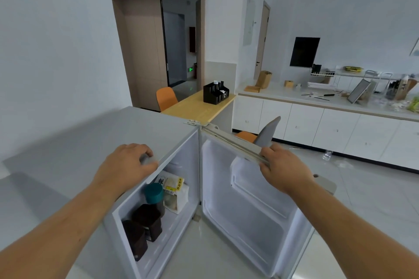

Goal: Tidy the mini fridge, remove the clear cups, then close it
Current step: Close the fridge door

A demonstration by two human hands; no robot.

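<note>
Mini fridge stands low in front of us with its door swung wide open to the right. Our left hand rests on the front edge of the fridge top, fingers curled over something small and clear that we cannot make out well; it may be one of the clear cups, but we cannot tell, and we cannot tell how tight the hand is. We think this hand is there to keep the fridge from sliding. Our right hand is wrapped around the top edge of the door, near its outer end, with the fingers closed on it. Holding it far from the hinge makes the door easy to swing. Inside, on the shelf, we see a jar with a teal lid near the back, a white food packet beside it by the back right corner, and two dark brown boxes closer to the front left. They sit in a neat row, so the tidying looks mostly done. We see no clear cups on the shelf. The door pockets look bare. We judge that the next move is to push the door shut, and nothing sticks out to block it
</note>
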